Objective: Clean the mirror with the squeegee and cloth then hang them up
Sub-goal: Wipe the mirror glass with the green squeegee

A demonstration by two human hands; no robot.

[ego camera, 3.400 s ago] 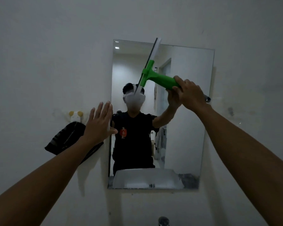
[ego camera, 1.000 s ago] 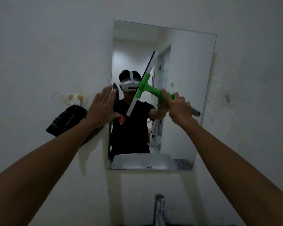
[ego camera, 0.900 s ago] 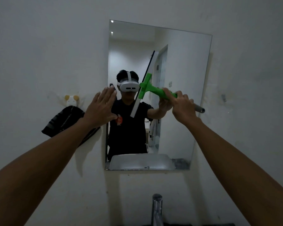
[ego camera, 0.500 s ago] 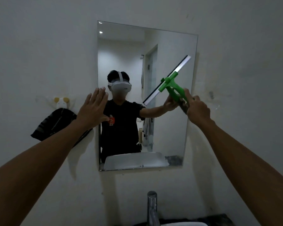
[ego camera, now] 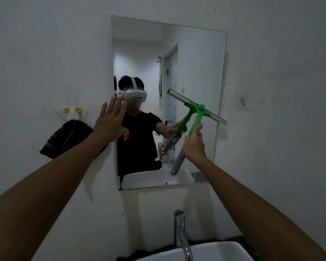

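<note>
Squeegee (ego camera: 197,117) blade on the mirror's (ego camera: 192,59) right edge, right hand (ego camera: 194,146) wrapped around its handle, left hand (ego camera: 109,122) flat, fingers spread; tilted blade risks streaks or sliding off-glass.

Chrome tap (ego camera: 179,228) over white basin (ego camera: 222,250)
</note>
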